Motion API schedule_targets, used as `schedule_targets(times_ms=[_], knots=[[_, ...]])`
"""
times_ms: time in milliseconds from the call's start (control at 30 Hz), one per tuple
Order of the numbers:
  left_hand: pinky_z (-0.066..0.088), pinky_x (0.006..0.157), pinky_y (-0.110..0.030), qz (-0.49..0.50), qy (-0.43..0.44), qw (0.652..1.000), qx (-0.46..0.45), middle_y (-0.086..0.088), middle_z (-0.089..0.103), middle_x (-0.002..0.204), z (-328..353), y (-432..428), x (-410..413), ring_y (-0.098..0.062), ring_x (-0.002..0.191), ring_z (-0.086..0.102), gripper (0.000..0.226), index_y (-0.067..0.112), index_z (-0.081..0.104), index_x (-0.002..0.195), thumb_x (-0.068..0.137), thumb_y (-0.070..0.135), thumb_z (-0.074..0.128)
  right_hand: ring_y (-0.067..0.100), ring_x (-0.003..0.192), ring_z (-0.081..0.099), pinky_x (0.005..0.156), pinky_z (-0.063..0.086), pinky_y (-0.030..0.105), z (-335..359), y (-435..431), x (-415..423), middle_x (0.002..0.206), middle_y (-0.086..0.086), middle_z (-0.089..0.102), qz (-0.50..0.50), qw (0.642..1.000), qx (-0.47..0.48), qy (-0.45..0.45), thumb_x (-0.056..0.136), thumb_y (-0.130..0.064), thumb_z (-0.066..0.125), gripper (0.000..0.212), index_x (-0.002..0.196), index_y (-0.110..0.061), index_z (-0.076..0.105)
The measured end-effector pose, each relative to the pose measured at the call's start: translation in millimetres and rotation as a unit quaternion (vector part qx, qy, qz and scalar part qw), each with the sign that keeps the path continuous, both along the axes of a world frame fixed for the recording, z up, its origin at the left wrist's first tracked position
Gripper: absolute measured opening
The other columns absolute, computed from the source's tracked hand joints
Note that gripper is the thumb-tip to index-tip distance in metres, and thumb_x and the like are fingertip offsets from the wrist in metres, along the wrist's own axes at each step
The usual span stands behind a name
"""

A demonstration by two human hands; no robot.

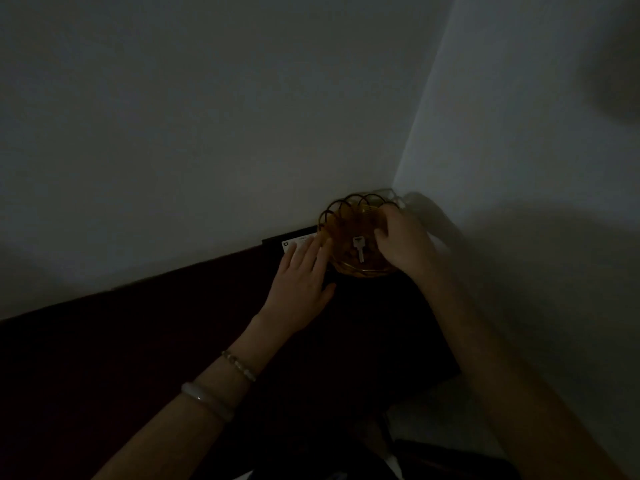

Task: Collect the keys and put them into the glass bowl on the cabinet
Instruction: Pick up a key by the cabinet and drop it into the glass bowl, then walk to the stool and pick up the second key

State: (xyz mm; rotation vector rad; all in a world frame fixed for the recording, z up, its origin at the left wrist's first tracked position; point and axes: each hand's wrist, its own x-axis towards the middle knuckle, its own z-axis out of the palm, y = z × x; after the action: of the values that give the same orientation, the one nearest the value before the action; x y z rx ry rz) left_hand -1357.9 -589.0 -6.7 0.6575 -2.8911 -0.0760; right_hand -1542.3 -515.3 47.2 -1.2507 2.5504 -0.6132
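Note:
An amber glass bowl with a scalloped rim stands in the corner on the dark cabinet top. One silver key lies flat inside it, bow towards the wall. My left hand rests flat on the cabinet, fingers apart, its fingertips touching the bowl's left side. My right hand hovers over the bowl's right rim, fingers curled downward; the dim light hides whether anything is in them.
Two pale walls meet right behind the bowl. A dark flat object with a white label lies under my left fingertips by the wall. The cabinet's right edge drops to a lighter floor. The scene is very dim.

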Motion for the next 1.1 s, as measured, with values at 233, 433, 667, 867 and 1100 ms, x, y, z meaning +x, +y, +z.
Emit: schedule_targets(times_ms=[233,433,667,867,1100], knots=[[0.008,0.116,-0.043,0.033,0.02,0.999,-0.026,-0.015,0.016,0.154,14.1,8.9,15.0,-0.027,0.142,0.012,0.071,0.004,0.01,0.145,0.093,0.041,0.041,0.037,0.13,0.034,0.107,0.027,0.044,12.7,45.0,73.1,0.141,0.025,0.038,0.016,0.987,-0.063,0.146,0.089,-0.02,0.052,0.054,0.135,0.0,0.033],[0.01,0.114,-0.043,0.035,0.06,0.997,-0.02,-0.017,0.022,0.152,22.9,34.9,38.8,-0.028,0.141,0.017,0.07,0.003,0.018,0.143,0.091,0.037,0.048,0.037,0.134,0.029,0.11,0.024,0.046,7.6,78.6,110.5,0.145,0.025,0.032,0.035,0.983,-0.063,0.167,0.087,-0.023,0.056,0.062,0.138,-0.001,0.028],[0.016,0.113,-0.047,0.061,0.065,0.996,-0.023,-0.019,0.028,0.149,25.5,84.3,70.4,-0.03,0.138,0.024,0.07,0.002,0.023,0.141,0.089,0.035,0.054,0.037,0.134,0.03,0.109,0.028,0.047,3.7,124.7,137.8,0.144,0.025,0.034,0.062,0.98,-0.048,0.181,0.086,-0.028,0.057,0.066,0.139,-0.002,0.027],[0.017,0.113,-0.048,0.116,0.058,0.991,-0.014,-0.019,0.026,0.15,19.2,158.7,112.7,-0.031,0.139,0.023,0.069,0.003,0.022,0.142,0.089,0.036,0.052,0.033,0.136,0.025,0.111,0.025,0.044,-10.0,184.2,170.4,0.148,0.021,0.028,0.121,0.976,-0.025,0.18,0.087,-0.034,0.056,0.07,0.141,-0.008,0.02],[0.014,0.112,-0.046,0.206,0.044,0.977,-0.011,-0.019,0.027,0.149,6.5,244.3,183.1,-0.031,0.138,0.024,0.07,0.003,0.023,0.141,0.088,0.036,0.053,0.033,0.136,0.026,0.111,0.026,0.045,-24.9,241.3,225.2,0.148,0.021,0.027,0.217,0.961,-0.033,0.17,0.086,-0.032,0.058,0.072,0.141,-0.008,0.019]])
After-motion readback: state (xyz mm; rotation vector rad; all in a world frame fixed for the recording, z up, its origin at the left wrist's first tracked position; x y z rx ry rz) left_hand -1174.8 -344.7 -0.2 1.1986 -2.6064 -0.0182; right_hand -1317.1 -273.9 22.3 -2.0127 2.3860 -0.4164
